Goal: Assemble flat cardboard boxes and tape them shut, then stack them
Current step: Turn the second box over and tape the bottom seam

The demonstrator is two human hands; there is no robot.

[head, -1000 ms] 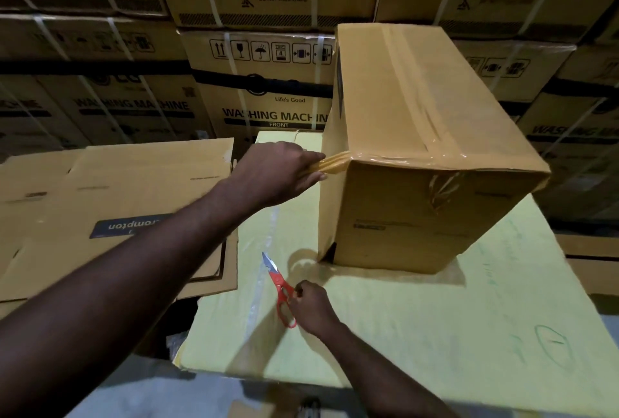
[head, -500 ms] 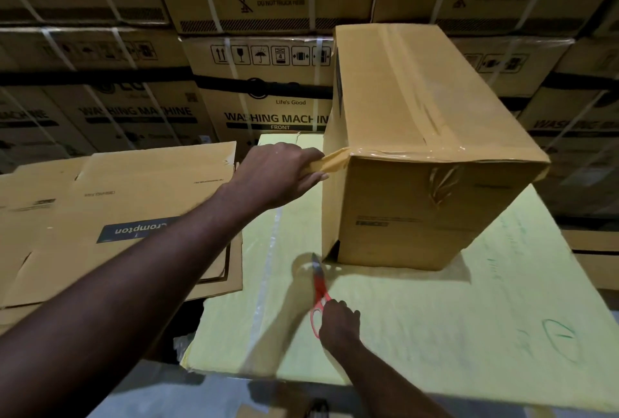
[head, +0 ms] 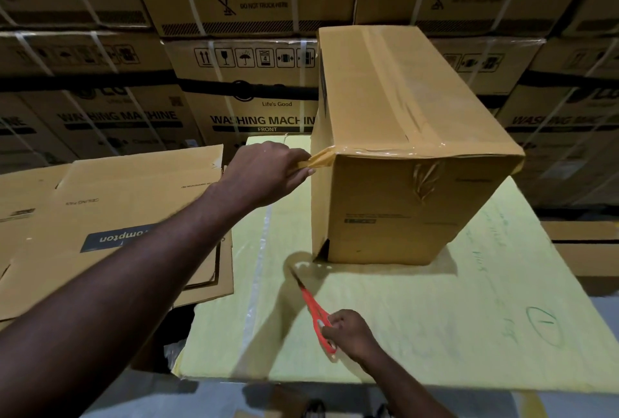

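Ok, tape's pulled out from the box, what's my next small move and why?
Probably raise the scissors and cut the tape close to the box. Your left hand pinches it taut, while your right hand holds the scissors low near the table.

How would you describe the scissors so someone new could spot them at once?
Start at the pale yellow table carrying the upright taped box. In front of the box's near left corner, the scissors point toward it, handles gripped by the right hand. They are the only red thing among brown cardboard.
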